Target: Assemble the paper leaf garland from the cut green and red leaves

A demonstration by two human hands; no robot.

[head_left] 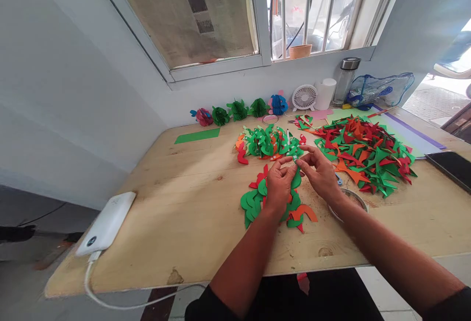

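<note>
Between the fingertips of my left hand point(280, 183) and my right hand point(317, 170) is a small green paper piece point(296, 176). Both hands pinch it near its top, close together over the table. Under my left hand lies a loose heap of green, red and orange paper cutouts point(253, 203), partly covered by the hand and forearm. Just beyond my fingertips sits a second pile of cutouts point(263, 140), green with some orange and red, with small whitish patches on many of them. A roll of tape point(349, 203) lies by my right forearm, which partly hides it.
A large pile of red, green and orange paper scraps point(364, 149) spreads at the right, near a black phone point(451, 168). Along the wall stand several folded paper figures point(238, 110), a small white fan point(304, 97) and a glass bottle point(344, 83). A white power bank point(106, 223) with cable lies left.
</note>
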